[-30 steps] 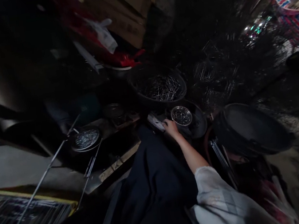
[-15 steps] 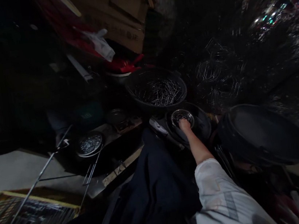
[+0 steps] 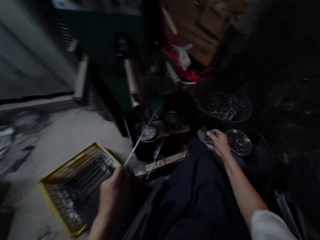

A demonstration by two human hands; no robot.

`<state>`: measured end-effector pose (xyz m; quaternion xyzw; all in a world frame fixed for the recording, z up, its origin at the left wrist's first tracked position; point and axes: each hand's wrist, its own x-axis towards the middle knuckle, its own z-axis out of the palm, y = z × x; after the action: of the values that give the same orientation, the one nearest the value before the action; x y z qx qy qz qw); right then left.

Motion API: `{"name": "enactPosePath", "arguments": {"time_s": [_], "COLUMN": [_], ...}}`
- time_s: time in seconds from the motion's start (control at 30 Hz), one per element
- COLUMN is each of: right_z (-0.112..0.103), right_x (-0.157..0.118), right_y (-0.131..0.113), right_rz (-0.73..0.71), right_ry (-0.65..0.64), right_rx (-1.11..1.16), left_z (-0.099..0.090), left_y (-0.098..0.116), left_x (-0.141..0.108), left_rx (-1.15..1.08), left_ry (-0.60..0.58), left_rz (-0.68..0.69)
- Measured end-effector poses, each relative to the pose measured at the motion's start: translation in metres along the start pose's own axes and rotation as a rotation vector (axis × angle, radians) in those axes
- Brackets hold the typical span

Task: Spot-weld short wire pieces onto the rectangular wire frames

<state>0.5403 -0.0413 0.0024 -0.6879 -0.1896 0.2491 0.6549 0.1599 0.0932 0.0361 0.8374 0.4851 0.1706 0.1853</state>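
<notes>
My L hand (image 3: 116, 185): curled shut on thin metal rod (image 3: 133, 150), angled up/fwd
My R hand (image 3: 219, 143): extended fwd, fingers bent at grey item (image 3: 204, 136); can't tell grip
Metal bowl (image 3: 250, 146): just R of R hand

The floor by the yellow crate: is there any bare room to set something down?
Yes, pale floor lies bare between the yellow crate, the grey wall and the clutter at far left. A strip opens along the crate's left side, beyond the wire loops. It's crowded around the right hand, with the round bowl and large tub close by.
</notes>
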Motion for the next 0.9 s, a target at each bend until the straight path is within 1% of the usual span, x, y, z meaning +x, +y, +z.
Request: {"name": "enactPosePath", "arguments": {"time_s": [0.07,0.13,0.17,0.2,0.23,0.27,0.3,0.37,0.53,0.9], "right_z": [0.069,0.133,0.159,0.181,0.198,0.210,0.218,0.226,0.230,0.242], "right_x": [-0.027,-0.056,-0.069,-0.078,-0.085,-0.090,-0.093,-0.096,-0.095,-0.076], "right_y": [-0.004,-0.006,-0.007,-0.007,-0.009,-0.011,-0.014,-0.020,-0.031,-0.029], "right_rz": [0.069,0.167,0.227,0.268,0.295,0.310,0.311,0.298,0.244,0.231], "right_ry": [-0.194,-0.327,-0.366,-0.389,-0.401,-0.407,-0.410,-0.413,-0.369,-0.306], "right_rx": [0.156,0.254,0.288,0.337,0.381,0.421,0.456,0.497,0.518,0.478], "left_z": [0.002,0.012,0.017,0.022,0.026,0.029,0.031,0.033,0.036,0.039], "left_y": [-0.004,0.004,0.011,0.017,0.023,0.027,0.030,0.033,0.033,0.036], "left_x": [0.000,0.008,0.012,0.016,0.020,0.022,0.024,0.027,0.037,0.056], "left_rx": [0.062,0.109,0.127,0.140,0.151,0.160,0.167,0.178,0.176,0.155], "left_ry": [-0.001,-0.003,-0.007,-0.012,-0.019,-0.025,-0.032,-0.044,-0.052,-0.020], "left_rz": [-0.024,-0.023,-0.015,-0.005,0.005,0.014,0.021,0.025,0.008,0.001]}}
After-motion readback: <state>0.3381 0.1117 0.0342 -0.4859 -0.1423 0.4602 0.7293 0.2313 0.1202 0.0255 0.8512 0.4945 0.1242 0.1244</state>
